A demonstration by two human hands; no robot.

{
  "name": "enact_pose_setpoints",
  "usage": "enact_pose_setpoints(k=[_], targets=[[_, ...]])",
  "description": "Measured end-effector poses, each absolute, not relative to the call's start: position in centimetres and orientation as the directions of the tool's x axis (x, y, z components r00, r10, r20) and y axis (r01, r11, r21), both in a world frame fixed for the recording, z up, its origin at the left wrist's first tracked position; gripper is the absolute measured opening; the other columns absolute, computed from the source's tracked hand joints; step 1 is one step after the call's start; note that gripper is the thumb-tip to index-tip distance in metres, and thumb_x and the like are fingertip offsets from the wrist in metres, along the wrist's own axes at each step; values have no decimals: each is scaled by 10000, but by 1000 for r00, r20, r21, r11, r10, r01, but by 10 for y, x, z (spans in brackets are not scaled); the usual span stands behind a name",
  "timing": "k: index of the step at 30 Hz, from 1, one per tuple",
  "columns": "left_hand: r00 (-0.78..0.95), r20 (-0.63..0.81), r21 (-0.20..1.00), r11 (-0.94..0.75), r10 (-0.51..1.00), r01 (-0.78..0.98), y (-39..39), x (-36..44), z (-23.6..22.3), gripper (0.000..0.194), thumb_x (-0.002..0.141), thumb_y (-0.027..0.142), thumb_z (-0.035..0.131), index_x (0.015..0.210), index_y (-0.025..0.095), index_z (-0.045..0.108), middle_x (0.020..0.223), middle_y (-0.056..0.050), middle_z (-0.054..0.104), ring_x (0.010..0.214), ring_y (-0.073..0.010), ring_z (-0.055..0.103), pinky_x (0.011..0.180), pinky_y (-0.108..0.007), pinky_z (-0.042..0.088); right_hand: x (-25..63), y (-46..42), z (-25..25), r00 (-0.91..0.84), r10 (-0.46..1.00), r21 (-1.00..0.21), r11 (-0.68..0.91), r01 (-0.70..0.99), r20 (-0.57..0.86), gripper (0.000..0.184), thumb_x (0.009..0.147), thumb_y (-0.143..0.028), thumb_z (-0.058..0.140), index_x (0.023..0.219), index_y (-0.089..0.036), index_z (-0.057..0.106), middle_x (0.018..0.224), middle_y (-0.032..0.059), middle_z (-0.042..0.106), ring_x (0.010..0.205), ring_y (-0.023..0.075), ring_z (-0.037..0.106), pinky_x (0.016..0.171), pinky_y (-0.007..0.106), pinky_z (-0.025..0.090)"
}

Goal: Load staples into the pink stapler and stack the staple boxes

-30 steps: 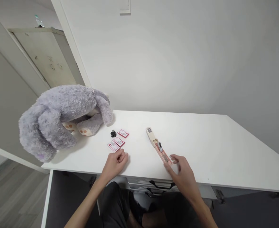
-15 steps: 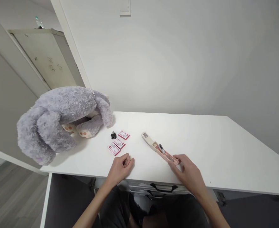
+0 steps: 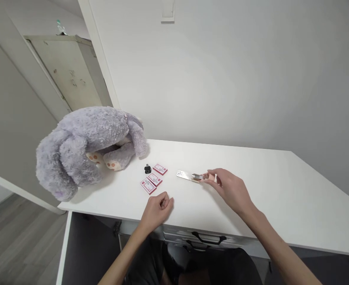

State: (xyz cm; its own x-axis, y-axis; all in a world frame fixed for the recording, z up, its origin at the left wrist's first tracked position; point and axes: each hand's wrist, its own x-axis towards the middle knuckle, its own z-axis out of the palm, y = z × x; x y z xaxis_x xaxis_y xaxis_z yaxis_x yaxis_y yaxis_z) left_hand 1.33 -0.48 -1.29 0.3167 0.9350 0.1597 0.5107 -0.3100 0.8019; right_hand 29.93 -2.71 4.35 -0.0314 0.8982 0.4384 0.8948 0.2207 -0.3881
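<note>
My right hand [image 3: 229,188] grips one end of a pale pink stapler [image 3: 188,175] over the white desktop. The stapler is spread open, and its flat shiny base stretches to the left, away from my fingers. Part of its body is hidden in my grip. My left hand [image 3: 158,209] rests in a loose fist at the desk's front edge, with nothing visible in it. Beyond that fist lie three small red-and-white boxes [image 3: 154,179], the size of staple boxes. A small black object, perhaps a staple remover [image 3: 147,169], sits beside them.
A large lilac plush toy [image 3: 94,122] covers the left end of the white desk [image 3: 260,174]. A grey wall stands behind it. Below the front edge are drawers with black handles [image 3: 208,238] and dark open compartments. An old metal cabinet [image 3: 64,71] stands at the far left.
My right hand has moved away from me, turning the stapler so that it lies more sideways and its shiny side shows. My left fist keeps its place. The whole view has shifted slightly.
</note>
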Motion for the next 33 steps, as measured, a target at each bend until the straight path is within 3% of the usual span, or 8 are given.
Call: enact_pose_setpoints(k=[3, 7, 12, 18, 22, 25, 28, 33], targets=[[318, 163, 797, -315, 934, 516, -6, 13, -13, 386, 915, 358, 534, 635, 219, 307, 569, 76, 297, 558, -98, 303, 573, -252, 261, 277, 2, 65, -131, 929, -264, 230, 937, 346, 135, 1044, -318, 575, 1102, -242, 671, 1060, 51, 766, 903, 223, 699, 681, 294, 436], [323, 172, 787, -327, 931, 524, -7, 13, -17, 383, 923, 347, 533, 638, 217, 313, 561, 80, 296, 543, -93, 306, 571, -251, 258, 242, 43, 87, -177, 974, -115, 194, 974, 142, 136, 1020, -194, 572, 959, -202, 692, 983, 85, 739, 856, 218, 689, 666, 286, 366], [320, 195, 779, -345, 927, 524, -5, 13, -24, 373, 922, 320, 535, 639, 216, 316, 556, 79, 302, 539, -94, 325, 576, -249, 264, 204, 87, 77, -194, 978, -148, 204, 968, 79, 145, 972, -145, 615, 870, -152, 717, 1022, 159, 728, 890, 252, 701, 718, 308, 389], [328, 200, 767, -356, 923, 534, -6, 13, -26, 362, 918, 292, 538, 637, 215, 324, 547, 82, 307, 529, -93, 335, 580, -249, 263, 181, 123, 53, -158, 976, -339, 202, 919, 152, 214, 995, -208, 607, 1178, -130, 686, 1158, 187, 732, 1024, 284, 700, 813, 329, 460], [317, 201, 779, -347, 927, 522, -7, 13, -24, 364, 917, 292, 536, 636, 217, 318, 550, 82, 299, 535, -95, 332, 580, -249, 263, 190, 125, 45, -186, 957, -512, 278, 813, 224, 304, 1028, -296, 573, 1307, -190, 628, 1278, 115, 719, 1012, 206, 718, 858, 286, 508], [304, 205, 790, -341, 930, 510, -7, 13, -23, 368, 916, 304, 539, 635, 218, 317, 552, 82, 300, 541, -96, 331, 583, -249, 269, 215, 106, 30, -150, 957, -610, 275, 743, 249, 284, 1044, -288, 483, 1273, -215, 634, 1312, 83, 709, 935, 167, 735, 810, 265, 544], [290, 199, 802, -326, 936, 501, -7, 12, -21, 377, 916, 326, 540, 632, 219, 317, 557, 80, 304, 546, -98, 331, 583, -250, 273, 252, 68, 3, -108, 968, -683, 237, 691, 227, 253, 1023, -330, 477, 1136, -231, 682, 1159, 63, 761, 801, 169, 742, 732, 282, 564], [250, 176, 823, -282, 952, 493, -5, 11, -19, 395, 918, 375, 541, 630, 225, 317, 561, 78, 294, 547, -102, 326, 574, -254, 269, 315, -13, -46, 255, 962, -930, -2, 368, 99, 297, 918, -488, 631, 996, -212, 707, 832, 54, 747, 751, 213, 699, 734, 334, 559]])
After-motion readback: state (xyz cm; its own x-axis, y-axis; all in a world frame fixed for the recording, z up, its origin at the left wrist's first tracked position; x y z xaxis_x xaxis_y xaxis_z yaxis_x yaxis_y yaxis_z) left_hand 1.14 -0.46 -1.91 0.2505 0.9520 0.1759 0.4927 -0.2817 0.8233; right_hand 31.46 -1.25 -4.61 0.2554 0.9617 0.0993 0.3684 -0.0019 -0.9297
